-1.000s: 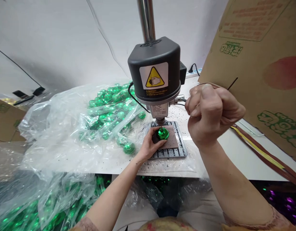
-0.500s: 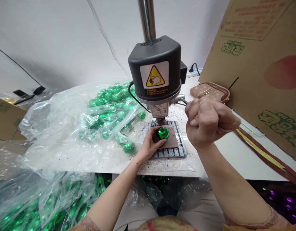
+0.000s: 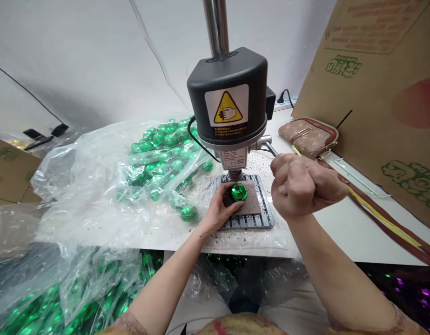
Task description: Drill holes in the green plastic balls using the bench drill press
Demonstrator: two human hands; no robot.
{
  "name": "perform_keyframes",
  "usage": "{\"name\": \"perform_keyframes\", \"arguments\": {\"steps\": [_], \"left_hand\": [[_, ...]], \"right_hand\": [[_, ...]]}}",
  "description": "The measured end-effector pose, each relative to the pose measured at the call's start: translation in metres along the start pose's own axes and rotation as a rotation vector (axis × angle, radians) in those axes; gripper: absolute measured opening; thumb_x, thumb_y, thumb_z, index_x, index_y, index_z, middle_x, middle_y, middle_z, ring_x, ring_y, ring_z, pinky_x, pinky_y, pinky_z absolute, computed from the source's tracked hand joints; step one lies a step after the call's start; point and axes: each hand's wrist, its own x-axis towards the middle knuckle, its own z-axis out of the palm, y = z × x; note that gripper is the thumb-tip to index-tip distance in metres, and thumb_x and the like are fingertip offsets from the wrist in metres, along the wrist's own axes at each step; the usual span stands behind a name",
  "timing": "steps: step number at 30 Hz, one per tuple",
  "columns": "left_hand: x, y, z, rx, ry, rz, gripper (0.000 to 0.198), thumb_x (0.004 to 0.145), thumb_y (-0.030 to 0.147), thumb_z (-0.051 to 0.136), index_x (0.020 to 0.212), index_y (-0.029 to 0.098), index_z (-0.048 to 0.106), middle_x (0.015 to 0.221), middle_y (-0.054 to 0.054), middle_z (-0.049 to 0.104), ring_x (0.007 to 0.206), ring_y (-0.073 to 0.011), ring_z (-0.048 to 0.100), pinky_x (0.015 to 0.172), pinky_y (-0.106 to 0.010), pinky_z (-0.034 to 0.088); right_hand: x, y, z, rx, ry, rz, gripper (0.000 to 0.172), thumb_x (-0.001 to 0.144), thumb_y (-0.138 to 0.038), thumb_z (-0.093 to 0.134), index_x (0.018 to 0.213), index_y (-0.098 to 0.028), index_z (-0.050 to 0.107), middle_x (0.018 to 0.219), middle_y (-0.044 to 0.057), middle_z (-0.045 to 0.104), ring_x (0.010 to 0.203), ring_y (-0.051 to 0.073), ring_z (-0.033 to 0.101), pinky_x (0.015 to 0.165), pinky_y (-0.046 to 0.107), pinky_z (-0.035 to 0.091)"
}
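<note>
A small drill press (image 3: 229, 102) with a black motor housing stands over a slotted metal base (image 3: 267, 214). On the base lies a flat brownish pad (image 3: 252, 203). My left hand (image 3: 219, 207) grips a shiny green faceted ball (image 3: 239, 191) from its left side, directly beneath the chuck (image 3: 235, 175). Thumb and fingers curve round the ball; its left part is dark or shaded. To the right, my right hand (image 3: 300, 186) is wrapped in a fist round the metal feed lever (image 3: 272, 149) of the press. The drill tip meets the ball's top; how deep, I cannot tell.
Many green balls (image 3: 159, 158) lie in clear plastic (image 3: 85, 186) on the left of the white table. A patterned purse (image 3: 307, 137) with a brown strap rests at right by a large cardboard box (image 3: 382, 107). Dark shavings surround the base. More green balls (image 3: 78, 311) sit below.
My right hand and the lever have dropped slightly. The left hand keeps its hold on the ball under the chuck. The view has shifted a little.
</note>
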Motion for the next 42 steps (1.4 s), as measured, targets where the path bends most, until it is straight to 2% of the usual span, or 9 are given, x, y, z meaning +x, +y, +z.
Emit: {"name": "perform_keyframes", "arguments": {"steps": [2, 5, 9, 12, 17, 24, 31, 42], "left_hand": [[0.0, 0.0, 0.0, 0.003, 0.002, 0.015, 0.05, 0.084, 0.035, 0.078, 0.125, 0.021, 0.054, 0.121, -0.008, 0.067, 0.114, -0.0245, 0.064, 0.098, -0.038, 0.05], [0.0, -0.001, 0.001, 0.004, 0.019, 0.03, 0.049, 0.083, 0.033, 0.078, 0.124, 0.021, 0.054, 0.121, -0.008, 0.067, 0.113, -0.0238, 0.065, 0.098, -0.038, 0.051], [-0.002, -0.002, 0.002, -0.012, 0.029, 0.029, 0.05, 0.082, 0.03, 0.079, 0.125, 0.022, 0.055, 0.121, -0.008, 0.066, 0.114, -0.0237, 0.064, 0.1, -0.039, 0.051], [-0.005, -0.002, 0.004, -0.009, 0.09, 0.02, 0.051, 0.08, 0.027, 0.08, 0.125, 0.022, 0.056, 0.12, -0.007, 0.065, 0.113, -0.0231, 0.064, 0.1, -0.04, 0.051], [-0.014, -0.002, 0.008, 0.022, 0.239, 0.076, 0.047, 0.078, 0.022, 0.08, 0.119, 0.022, 0.055, 0.116, -0.006, 0.063, 0.108, -0.0207, 0.064, 0.096, -0.037, 0.052], [-0.03, -0.004, 0.009, 0.148, 0.41, 0.273, 0.05, 0.077, 0.02, 0.081, 0.118, 0.022, 0.053, 0.118, -0.008, 0.056, 0.113, -0.0233, 0.059, 0.095, -0.04, 0.05], [-0.046, 0.011, 0.005, 0.17, 0.416, 0.338, 0.05, 0.078, 0.023, 0.082, 0.119, 0.023, 0.052, 0.118, -0.008, 0.054, 0.112, -0.0229, 0.058, 0.092, -0.037, 0.05], [-0.07, 0.027, 0.007, 0.052, 0.41, 0.244, 0.045, 0.082, 0.026, 0.08, 0.119, 0.024, 0.055, 0.118, -0.007, 0.053, 0.112, -0.0215, 0.057, 0.093, -0.035, 0.049]], "right_hand": [[0.007, -0.004, 0.007, -0.004, 0.038, 0.036, 0.052, 0.085, -0.012, 0.058, 0.055, -0.018, 0.016, 0.047, -0.006, 0.024, 0.038, 0.003, 0.027, 0.042, 0.027, 0.021], [0.028, -0.012, 0.021, 0.006, 0.102, 0.169, 0.049, 0.088, -0.013, 0.057, 0.052, -0.019, 0.025, 0.045, -0.006, 0.027, 0.039, 0.005, 0.03, 0.043, 0.028, 0.022], [0.056, -0.016, 0.033, -0.027, 0.036, 0.295, 0.044, 0.09, -0.017, 0.058, 0.053, -0.021, 0.034, 0.046, -0.006, 0.033, 0.041, 0.007, 0.032, 0.043, 0.029, 0.025], [0.065, -0.014, 0.033, -0.028, -0.033, 0.34, 0.043, 0.091, -0.017, 0.057, 0.054, -0.021, 0.036, 0.047, -0.006, 0.034, 0.042, 0.005, 0.032, 0.044, 0.027, 0.026], [0.065, -0.015, 0.03, -0.063, -0.061, 0.379, 0.043, 0.094, -0.024, 0.055, 0.056, -0.02, 0.036, 0.048, -0.006, 0.035, 0.043, 0.004, 0.033, 0.044, 0.025, 0.027], [0.063, -0.019, 0.031, -0.092, -0.046, 0.391, 0.044, 0.095, -0.027, 0.053, 0.056, -0.02, 0.035, 0.05, -0.005, 0.035, 0.043, 0.003, 0.033, 0.044, 0.023, 0.026], [0.063, -0.015, 0.031, -0.028, -0.023, 0.367, 0.046, 0.094, -0.028, 0.055, 0.053, -0.019, 0.036, 0.047, -0.006, 0.034, 0.041, 0.002, 0.03, 0.044, 0.024, 0.024], [0.061, -0.006, 0.031, 0.029, 0.004, 0.344, 0.043, 0.093, -0.028, 0.057, 0.055, -0.02, 0.039, 0.045, -0.008, 0.035, 0.037, 0.003, 0.031, 0.04, 0.022, 0.022]]}}
